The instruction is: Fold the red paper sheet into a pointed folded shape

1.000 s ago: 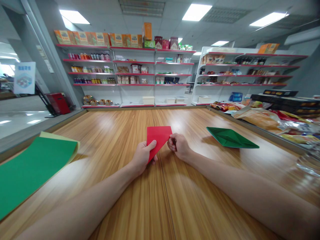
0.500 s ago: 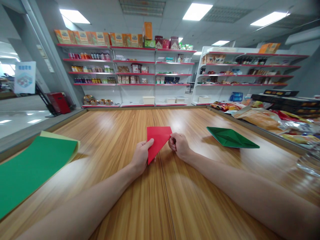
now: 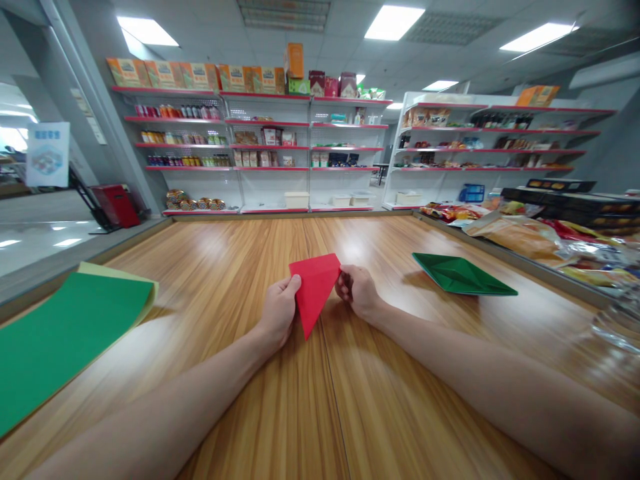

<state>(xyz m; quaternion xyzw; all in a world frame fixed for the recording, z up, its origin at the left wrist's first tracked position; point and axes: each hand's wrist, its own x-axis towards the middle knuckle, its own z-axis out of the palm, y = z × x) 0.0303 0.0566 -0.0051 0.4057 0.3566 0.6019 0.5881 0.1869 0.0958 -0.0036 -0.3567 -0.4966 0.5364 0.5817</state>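
A folded sheet of red paper [image 3: 316, 287] is held up between my two hands over the middle of the wooden table [image 3: 240, 413]. Its lower end narrows to a point that hangs downward. My left hand [image 3: 281, 308] grips the left edge, thumb on the front face and fingers hidden behind. The fingers of my right hand [image 3: 357, 290] are curled, and the thumb and forefinger pinch the upper right corner. To the right lies a folded green paper piece [image 3: 463, 275] with raised creases, apart from both hands.
A stack of green and pale yellow paper sheets [image 3: 75, 333] lies at the left, its far corner curling up. Along the right side are packaged snacks [image 3: 520, 240] and a clear glass or plastic object [image 3: 617, 323]. Stocked shelves [image 3: 270, 145] stand behind the table's raised rim.
The red paper has turned a little, its lower point swinging right and down and its upper left corner dropping slightly. Both hands keep hold, shifting only slightly left.
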